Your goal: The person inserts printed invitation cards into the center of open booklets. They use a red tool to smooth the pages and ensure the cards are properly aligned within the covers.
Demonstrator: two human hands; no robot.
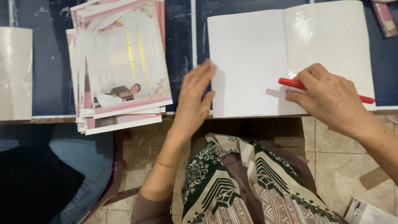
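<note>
Dark blue tabletop [49,62] carries an open white booklet [248,62] at its near edge, with a stack of pink printed covers [124,62] just left of it; no container shows; another white sheet [15,70] is cut off at the left edge; the left hand [192,99] lies flat, fingers loosely spread, touching the booklet's left edge; the right hand [327,97] grips a red pen [292,83] over the right page, its tip hidden.
</note>
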